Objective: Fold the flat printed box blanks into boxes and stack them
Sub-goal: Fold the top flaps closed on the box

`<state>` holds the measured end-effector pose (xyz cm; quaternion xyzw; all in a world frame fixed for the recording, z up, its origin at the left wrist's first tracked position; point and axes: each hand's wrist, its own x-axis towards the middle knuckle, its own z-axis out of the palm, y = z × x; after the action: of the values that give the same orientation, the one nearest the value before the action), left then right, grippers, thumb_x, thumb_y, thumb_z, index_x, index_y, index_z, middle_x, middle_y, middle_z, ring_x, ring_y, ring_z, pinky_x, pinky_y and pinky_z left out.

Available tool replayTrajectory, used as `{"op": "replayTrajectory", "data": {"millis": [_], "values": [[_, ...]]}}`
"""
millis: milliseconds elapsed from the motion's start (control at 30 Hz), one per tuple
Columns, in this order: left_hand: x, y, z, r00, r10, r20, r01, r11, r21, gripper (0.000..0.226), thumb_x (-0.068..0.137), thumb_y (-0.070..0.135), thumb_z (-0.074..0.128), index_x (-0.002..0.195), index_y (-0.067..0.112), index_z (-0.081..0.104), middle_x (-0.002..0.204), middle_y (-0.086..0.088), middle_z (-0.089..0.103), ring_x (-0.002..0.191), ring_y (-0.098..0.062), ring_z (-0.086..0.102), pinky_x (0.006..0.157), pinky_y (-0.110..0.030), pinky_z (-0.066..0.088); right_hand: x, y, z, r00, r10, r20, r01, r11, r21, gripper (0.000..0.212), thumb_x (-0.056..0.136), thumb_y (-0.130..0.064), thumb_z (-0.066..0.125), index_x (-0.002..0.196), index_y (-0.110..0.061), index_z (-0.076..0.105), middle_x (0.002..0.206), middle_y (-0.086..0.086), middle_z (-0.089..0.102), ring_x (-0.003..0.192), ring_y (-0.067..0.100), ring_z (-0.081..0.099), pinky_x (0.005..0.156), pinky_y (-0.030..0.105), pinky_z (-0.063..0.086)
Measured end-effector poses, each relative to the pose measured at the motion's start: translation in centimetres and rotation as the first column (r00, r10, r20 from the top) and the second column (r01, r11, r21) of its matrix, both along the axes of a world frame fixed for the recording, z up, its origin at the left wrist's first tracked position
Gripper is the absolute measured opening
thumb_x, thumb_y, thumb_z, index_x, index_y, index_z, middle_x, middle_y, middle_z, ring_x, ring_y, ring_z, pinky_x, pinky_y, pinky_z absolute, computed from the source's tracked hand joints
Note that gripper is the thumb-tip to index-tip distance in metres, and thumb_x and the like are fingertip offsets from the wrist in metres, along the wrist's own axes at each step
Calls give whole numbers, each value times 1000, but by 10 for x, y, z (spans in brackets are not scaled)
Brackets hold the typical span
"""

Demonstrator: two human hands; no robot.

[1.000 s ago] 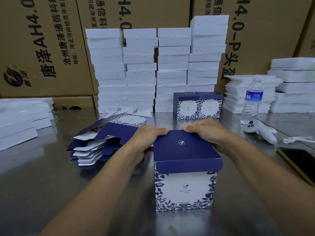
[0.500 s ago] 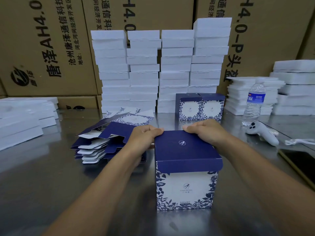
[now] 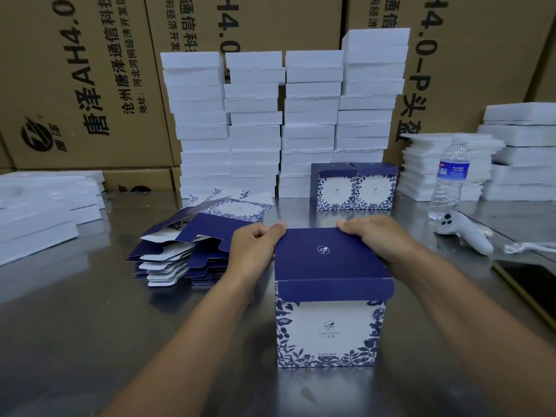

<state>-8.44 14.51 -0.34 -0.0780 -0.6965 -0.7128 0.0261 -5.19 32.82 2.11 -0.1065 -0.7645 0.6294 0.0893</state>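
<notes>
The folded box (image 3: 329, 326) stands on our steel table (image 3: 75, 326), flat blanks (image 3: 186, 248) at its left. Our left hand (image 3: 255, 248) and right hand (image 3: 379, 239) each curl round a far corner of its lid (image 3: 328, 263).

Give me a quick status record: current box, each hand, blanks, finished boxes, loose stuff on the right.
box: upright on table, lid down, front flap outside the front wall
left hand: holds lid's far left corner
right hand: holds lid's far right corner
blanks: fanned pile left of box
finished boxes: two side by side behind, unstacked
right side: bottle, controller
</notes>
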Motion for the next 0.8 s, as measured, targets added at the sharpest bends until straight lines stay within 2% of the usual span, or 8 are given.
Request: {"op": "replayTrajectory", "data": {"millis": [100,200,267,467,600,700,767,800], "values": [[-1,1,1,999,34,-31,-35,999,-27,33,90,23,63,62,11,49,69,-11,53,69,-22,51,69,-32,42,3,-1,-3,1000,-25,-14,24,1000,-20,20,85,-26,68,72,-10,69,64,4,68,57,18,60,65,30,46],[-2,1,1,998,44,-44,-46,998,-43,35,90,22,62,59,13,48,65,-6,53,66,-21,51,67,-29,42,6,0,-10,998,-65,0,64,989,-132,22,86,-30,67,87,-9,70,81,8,69,74,25,62,80,39,50],[-2,1,1,998,38,-47,-39,998,-41,34,90,21,62,60,13,48,65,-6,53,64,-20,50,64,-27,42,9,0,-13,998,-59,32,65,978,-200,21,87,-32,65,88,-12,69,88,9,68,81,27,60,87,43,48],[-1,2,1,999,21,-37,-22,999,-26,37,91,21,61,58,15,45,64,-6,50,62,-20,48,64,-29,39,3,-1,-11,996,-85,31,90,971,-221,17,88,-27,64,81,-12,66,74,6,63,66,22,56,80,39,43],[2,3,0,1000,-2,3,1,999,34,41,91,19,60,55,17,41,55,2,46,54,-16,45,59,-28,37,2,-1,-10,996,-88,34,93,969,-229,17,88,-27,64,85,-11,67,77,7,65,67,22,57,75,36,44],[3,3,0,1000,-11,12,11,999,48,40,92,19,59,57,17,40,55,2,46,54,-15,45,59,-28,39,6,-1,-12,993,-102,-62,90,982,-168,16,88,-25,65,87,-10,71,81,6,68,67,18,61,69,29,48],[3,2,-1,1000,-19,10,19,999,38,39,92,20,59,58,17,41,54,3,47,52,-14,46,58,-27,39,14,1,-10,984,-67,-163,40,986,-162,8,87,-21,66,87,-16,72,93,2,71,88,14,66,86,34,51],[3,1,-1,1000,-23,6,23,999,22,38,92,21,59,59,17,41,54,3,48,51,-13,47,55,-25,39,19,2,-7,976,-46,-212,13,988,-155,7,87,-19,65,89,-20,72,99,-2,72,101,13,64,93,36,48]]}}
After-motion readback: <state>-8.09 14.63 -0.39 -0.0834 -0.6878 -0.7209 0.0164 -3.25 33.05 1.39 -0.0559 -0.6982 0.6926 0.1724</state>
